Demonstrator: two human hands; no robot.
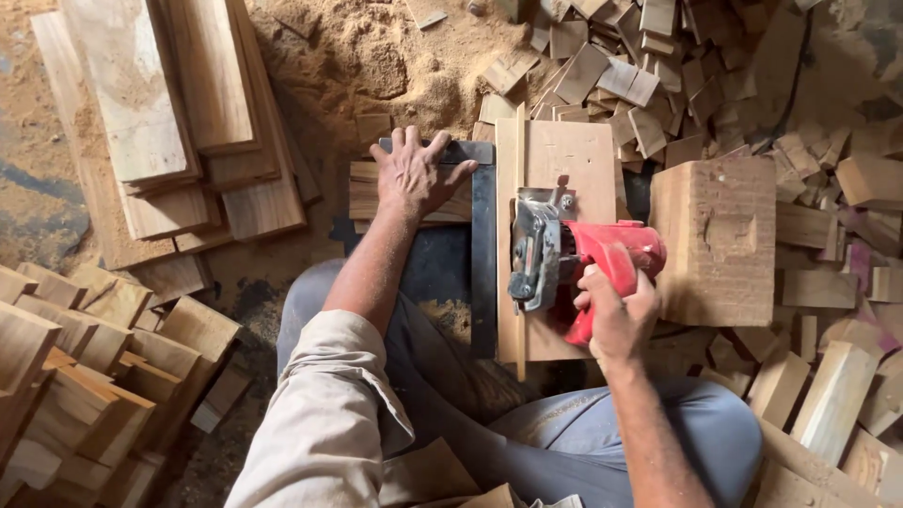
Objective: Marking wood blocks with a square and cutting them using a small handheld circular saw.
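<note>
The left hand [417, 175] lies flat, fingers spread, pressing a short pale wooden board [369, 193] against a dark metal guide bar [483, 254]. The right hand [613, 315] is closed around the handle of a red handheld circular saw [574, 259] sitting on a plywood base [564, 160]. With the pressing fingers so near the blade's line, a slip of the board could likely draw them in. Both forearms reach forward over the knees.
</note>
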